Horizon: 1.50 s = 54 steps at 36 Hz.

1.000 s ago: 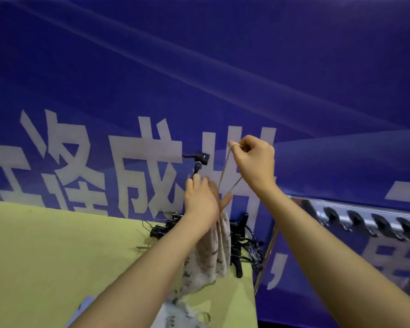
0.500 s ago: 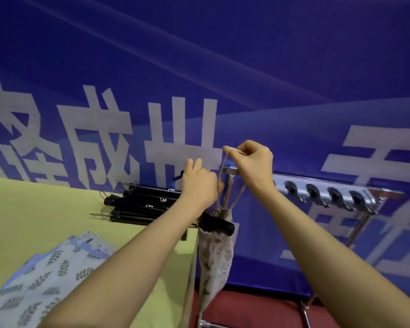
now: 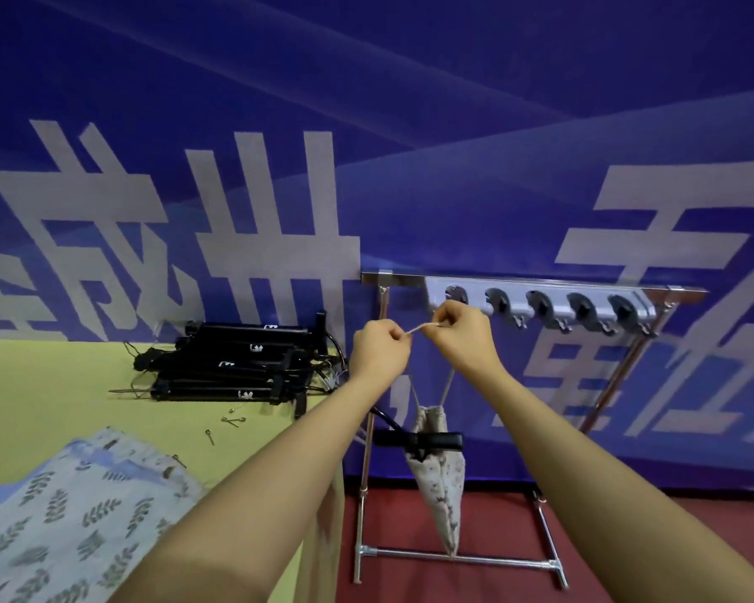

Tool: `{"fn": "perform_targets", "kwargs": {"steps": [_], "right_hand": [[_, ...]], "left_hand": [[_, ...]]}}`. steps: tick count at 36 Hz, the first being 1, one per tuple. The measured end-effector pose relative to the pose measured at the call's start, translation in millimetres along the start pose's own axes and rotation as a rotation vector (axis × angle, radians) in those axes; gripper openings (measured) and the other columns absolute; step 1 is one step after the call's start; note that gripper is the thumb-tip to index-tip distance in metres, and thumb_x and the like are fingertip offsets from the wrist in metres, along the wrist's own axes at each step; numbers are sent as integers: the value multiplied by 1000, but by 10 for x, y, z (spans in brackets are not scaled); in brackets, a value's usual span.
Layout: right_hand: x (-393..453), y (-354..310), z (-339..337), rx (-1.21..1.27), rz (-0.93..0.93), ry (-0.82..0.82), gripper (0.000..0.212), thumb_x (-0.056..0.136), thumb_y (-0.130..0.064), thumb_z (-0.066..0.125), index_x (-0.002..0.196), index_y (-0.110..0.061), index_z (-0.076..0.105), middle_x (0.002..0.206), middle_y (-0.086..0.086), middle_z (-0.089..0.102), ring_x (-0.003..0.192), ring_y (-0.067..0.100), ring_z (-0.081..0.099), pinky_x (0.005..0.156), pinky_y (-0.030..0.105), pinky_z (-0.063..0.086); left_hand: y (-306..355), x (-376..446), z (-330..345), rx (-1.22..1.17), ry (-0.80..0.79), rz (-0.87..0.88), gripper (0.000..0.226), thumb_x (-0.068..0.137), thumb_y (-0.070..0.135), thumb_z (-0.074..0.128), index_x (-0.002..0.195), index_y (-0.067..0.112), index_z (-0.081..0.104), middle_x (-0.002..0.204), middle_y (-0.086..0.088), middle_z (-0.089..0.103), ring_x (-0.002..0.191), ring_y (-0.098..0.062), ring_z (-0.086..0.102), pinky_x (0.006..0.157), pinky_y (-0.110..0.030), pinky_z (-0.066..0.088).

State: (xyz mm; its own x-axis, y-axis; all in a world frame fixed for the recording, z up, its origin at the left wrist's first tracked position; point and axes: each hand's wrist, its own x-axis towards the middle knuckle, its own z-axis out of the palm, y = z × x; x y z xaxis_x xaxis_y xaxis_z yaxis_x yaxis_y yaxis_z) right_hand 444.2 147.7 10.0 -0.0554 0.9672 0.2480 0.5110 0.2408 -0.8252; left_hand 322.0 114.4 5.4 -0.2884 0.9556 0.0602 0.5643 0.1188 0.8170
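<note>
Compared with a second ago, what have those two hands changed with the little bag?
The left-hand grip left the top of the pouch and now pinches the drawstring. Both moved right to the hook rack, stretching it between them. The right-hand grip stays pinched on it, and the pouch still hangs below.

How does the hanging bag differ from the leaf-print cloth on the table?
The bag hangs from its cord, pinched by the left hand and right hand; the cloth lies on the table. The bag is beige with brownish marks; the cloth is pale with grey leaves. A black tool sticks out of the bag, none from the cloth. Both are printed fabric.
</note>
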Motion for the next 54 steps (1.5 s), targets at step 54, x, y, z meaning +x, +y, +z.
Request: {"fn": "perform_targets", "kwargs": {"steps": [54], "right_hand": [[265,677,944,-189,143,-215,8,91,-15,53,86,-11,59,76,1,59,71,19,54,61,29,38]], "left_hand": [[-1117,676,160,170,-149,-145,13,87,18,51,78,20,60,91,-14,70,90,-32,64,82,-41,53]]}}
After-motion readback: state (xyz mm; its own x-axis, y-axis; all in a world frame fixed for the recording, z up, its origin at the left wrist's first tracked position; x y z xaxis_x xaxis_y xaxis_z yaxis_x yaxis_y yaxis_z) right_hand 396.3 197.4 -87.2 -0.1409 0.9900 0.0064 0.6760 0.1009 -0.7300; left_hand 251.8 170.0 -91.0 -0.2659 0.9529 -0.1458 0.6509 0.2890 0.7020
